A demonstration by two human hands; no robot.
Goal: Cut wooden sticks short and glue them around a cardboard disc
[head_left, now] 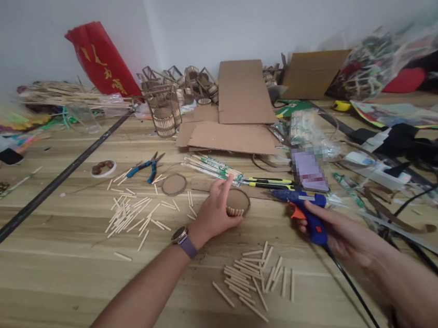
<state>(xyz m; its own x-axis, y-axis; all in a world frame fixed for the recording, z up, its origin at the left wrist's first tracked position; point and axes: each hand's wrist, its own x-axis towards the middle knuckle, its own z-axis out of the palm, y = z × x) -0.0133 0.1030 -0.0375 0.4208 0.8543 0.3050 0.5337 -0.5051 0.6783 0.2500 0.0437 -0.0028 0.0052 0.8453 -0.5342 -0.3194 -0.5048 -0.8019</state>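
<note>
Landmark: cardboard disc w/ rim (239, 198), mid-table, short row of upright stick pcs (235, 211) along its near edge. L hand (219, 205) is at the disc's L side, thumb by the near edge & forefinger reaching past the far side, the two spread apart; can't tell if they're pressing on the rim. Watch (180, 235) w/ purple strap on that wrist, nearer & L of disc. R hand (328, 231), R of disc, is wrapped round the handle of a blue glue gun (316, 221), fingers by the orange trigger (296, 211); nozzle end faces the disc but is apart from it, black cord (352, 283) trailing off nearer & R. Loose cut sticks (242, 276) lie on the wooden tabletop (159, 301) nearer than disc; more cut sticks (130, 215) L of it. 2nd disc (174, 184) also L, a bit farther back, w/ blue-handled pliers (143, 168) beyond that. Just behind the landmark: green/white wrapped sticks (211, 166); back-R of it, yellow/black cutters (270, 182) & a phone (309, 170), screen part pixelated. Farther behind disc: cardboard sheets (235, 136); far back-L, small stick baskets (164, 122) & red bag (104, 61) vs. wall.
</note>
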